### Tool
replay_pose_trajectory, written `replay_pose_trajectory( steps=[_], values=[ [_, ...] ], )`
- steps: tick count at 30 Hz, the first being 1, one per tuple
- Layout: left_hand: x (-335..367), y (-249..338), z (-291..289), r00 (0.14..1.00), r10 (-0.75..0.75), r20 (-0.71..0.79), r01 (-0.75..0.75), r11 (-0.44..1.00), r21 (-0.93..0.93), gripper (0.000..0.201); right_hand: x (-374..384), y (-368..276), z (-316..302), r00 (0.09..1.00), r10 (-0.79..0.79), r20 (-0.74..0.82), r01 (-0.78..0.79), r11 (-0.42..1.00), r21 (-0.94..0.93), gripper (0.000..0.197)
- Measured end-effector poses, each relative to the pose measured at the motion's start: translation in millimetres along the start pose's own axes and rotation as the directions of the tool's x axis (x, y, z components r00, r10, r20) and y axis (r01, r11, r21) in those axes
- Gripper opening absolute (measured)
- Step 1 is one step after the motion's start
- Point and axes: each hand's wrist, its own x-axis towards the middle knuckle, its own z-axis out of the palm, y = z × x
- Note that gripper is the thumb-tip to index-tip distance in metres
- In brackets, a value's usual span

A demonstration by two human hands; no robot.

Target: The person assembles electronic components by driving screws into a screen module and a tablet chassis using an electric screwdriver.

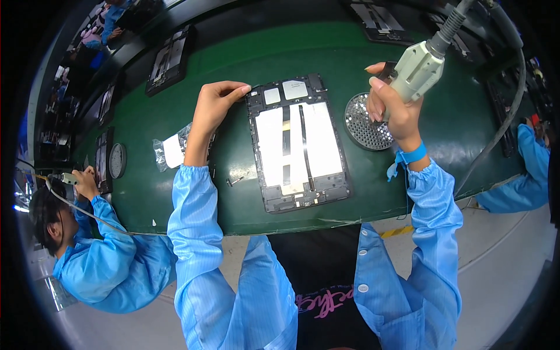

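Observation:
An opened tablet (269, 146) lies on the green table, its black frame around broad white panels and dark strips. My left hand (212, 106) reaches to its far left corner, the fingertips pressed together against the edge. In my right hand (402, 115) is a pale electric screwdriver (421, 69), gripped above the right side of the table, with its cable end upward. Its bit is hidden by my fingers. Just below that hand sits a round screw tray (376, 139) with a grid of holes and shiny screws in it.
A clear plastic bag (159, 153) lies beside my left wrist, with small loose parts (234, 181) nearer the tablet. More tablets (169, 61) stand along the far side. A grey cable (506, 119) hangs at right. Co-workers in blue sleeves (119, 256) sit on both sides.

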Motion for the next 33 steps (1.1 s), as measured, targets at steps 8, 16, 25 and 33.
replay_pose_trajectory(
  steps=[8, 16, 25, 33],
  values=[
    [1, 11, -4, 0.999, -0.013, 0.038, 0.008, 0.991, 0.137, 0.024, 3, -1, 1, 1.000, -0.008, -0.027, 0.010, 0.996, 0.086, 0.021],
    [-29, 13, -11, 0.997, 0.032, 0.067, -0.033, 0.999, 0.012, 0.028, 26, -19, 29, 0.998, 0.004, 0.060, -0.005, 1.000, 0.015, 0.022],
    [-38, -2, -12, 0.998, 0.048, 0.048, -0.043, 0.992, -0.118, 0.029, 63, -10, 150, 0.969, 0.080, 0.233, -0.130, 0.970, 0.205, 0.012],
    [-34, -13, -11, 0.997, 0.060, 0.045, -0.049, 0.976, -0.214, 0.026, 78, 34, 201, 0.958, 0.080, 0.276, -0.123, 0.982, 0.142, 0.021]
  ],
)
